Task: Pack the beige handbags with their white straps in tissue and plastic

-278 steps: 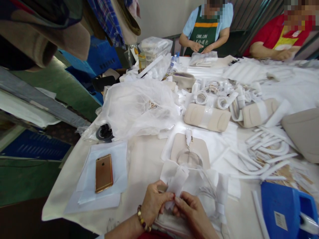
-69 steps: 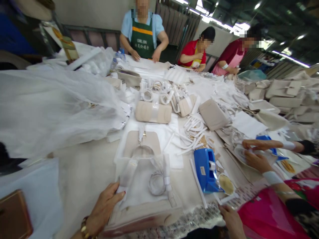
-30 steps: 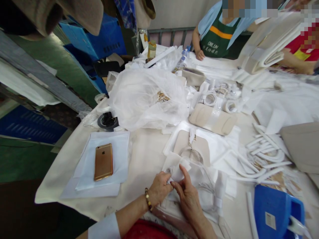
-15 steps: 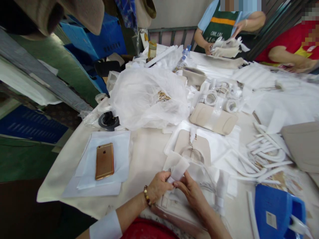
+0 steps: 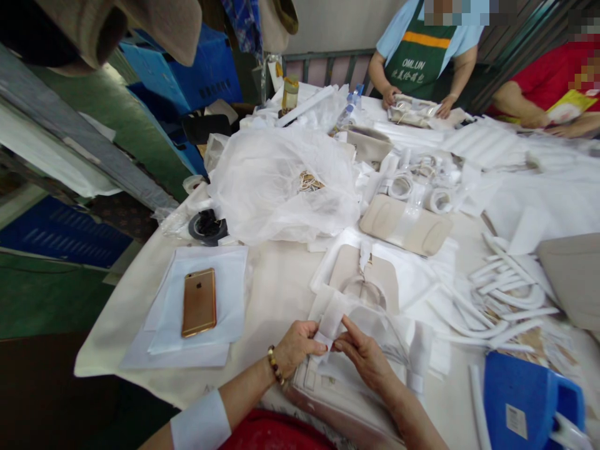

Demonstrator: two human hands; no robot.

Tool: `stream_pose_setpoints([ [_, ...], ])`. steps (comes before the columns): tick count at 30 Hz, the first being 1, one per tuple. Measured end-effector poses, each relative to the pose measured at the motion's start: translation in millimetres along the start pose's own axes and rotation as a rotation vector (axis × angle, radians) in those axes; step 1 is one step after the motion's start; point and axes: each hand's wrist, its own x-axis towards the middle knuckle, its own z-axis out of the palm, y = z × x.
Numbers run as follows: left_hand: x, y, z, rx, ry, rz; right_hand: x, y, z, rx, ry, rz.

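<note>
A pale beige handbag (image 5: 323,392) lies at the table's near edge, partly covered by clear and white wrapping. Just above it, a soft white wrapping strip (image 5: 332,317) is folded round what may be the bag's strap or handle; the layers hide it. My left hand (image 5: 300,345), a beaded bracelet at its wrist, pinches the strip between thumb and fingers. From the other side my right hand (image 5: 363,355) closes thumb and fingertips on the strip's right edge. Beyond the hands is a flat beige bag piece (image 5: 340,265) with a ring-shaped handle (image 5: 375,292).
On the left, a gold phone (image 5: 199,303) rests on white sheets (image 5: 140,357). A large translucent plastic bag (image 5: 281,200) lies behind. White tubes (image 5: 510,294) and a blue container (image 5: 518,394) are at right. Two people work across the table, one in a green apron (image 5: 417,62).
My hands stay at the strip, the right fingers shifting slightly along it. Across the table, the aproned person has lowered a wrapped item to the tabletop. The view has shifted slightly.
</note>
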Motion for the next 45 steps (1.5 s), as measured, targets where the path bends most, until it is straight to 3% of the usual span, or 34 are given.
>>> stream_pose_setpoints([
  [2, -0.4, -0.1, 1.0, 0.000, 0.000, -0.001, -3.1, -5.3, 3.0, -0.068, 0.052, 0.004],
  [7, -2.0, -0.8, 5.5, 0.036, -0.020, 0.011, -18.2, -24.5, 14.9, -0.253, 0.408, 0.139],
  [13, -4.7, -1.0, 5.2, 0.213, 0.037, 0.087, -15.8, -34.1, 29.7, -0.227, 0.289, 0.237],
  [20, -8.7, -2.3, 10.8, 0.537, 0.176, 0.235, -1.8, -35.3, 44.8, -0.378, 0.479, 0.336],
  [24, -10.2, -6.5, 14.5, 0.618, 0.262, 0.277, 3.6, -41.6, 48.8, -0.321, 0.440, 0.372],
  [29, -12.9, -7.0, 12.9, 0.594, 0.211, 0.340, 10.0, -46.5, 54.0, -0.386, 0.498, 0.419],
  [33, -12.6, -11.4, 10.5, 0.747, 0.248, 0.459, 13.4, -52.8, 58.3, -0.389, 0.516, 0.403],
  [37, -12.9, -7.4, 12.6, 1.002, 0.324, 0.419, -15.2, -58.6, 39.9, -0.389, 0.529, 0.327],
  [41, -16.2, 10.5, 15.2, 1.225, 0.289, 0.251, -73.9, -35.4, -3.2, -0.468, 0.924, 0.222],
  [43, -18.1, 20.6, 15.8, 1.268, 0.234, 0.177, -99.4, -16.4, -19.8, -0.416, 1.017, 0.393],
  [45, -19.8, 29.1, 16.9, 1.299, 0.201, 0.130, -114.8, -2.1, -27.1, -0.236, 0.955, 0.563],
])
